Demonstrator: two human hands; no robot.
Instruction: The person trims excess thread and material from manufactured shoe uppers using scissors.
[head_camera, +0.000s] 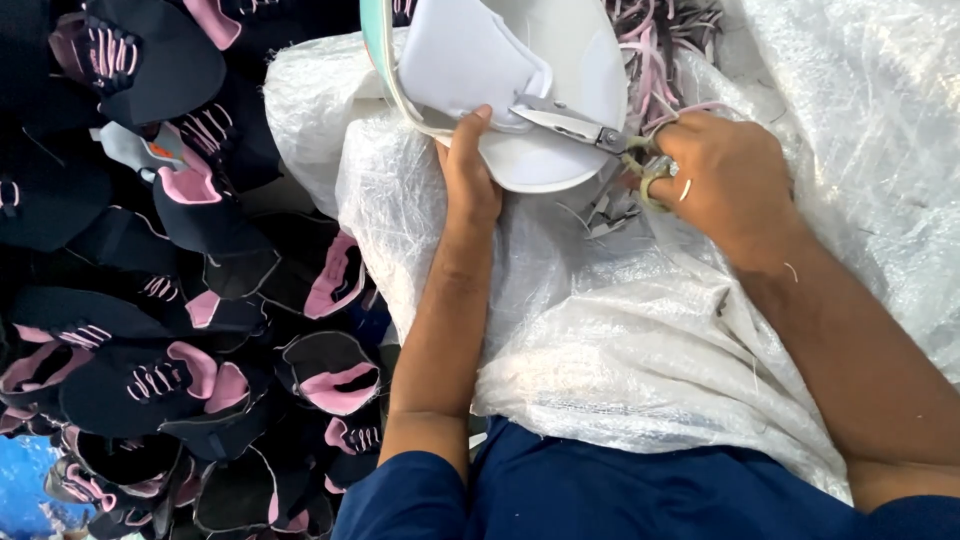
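My left hand grips the lower edge of a white shoe upper, thumb pressed on top near the cut. The piece rests on a white, green-rimmed board. My right hand holds a pair of metal scissors by the handles. The blades point left and touch the white piece's edge just beside my left thumb. Both forearms lie over a white woven sack on my lap.
A big heap of dark shoe uppers with pink lining and pink laces fills the left side. Pink and dark trimmings lie at the top behind the board. More white sacking covers the right.
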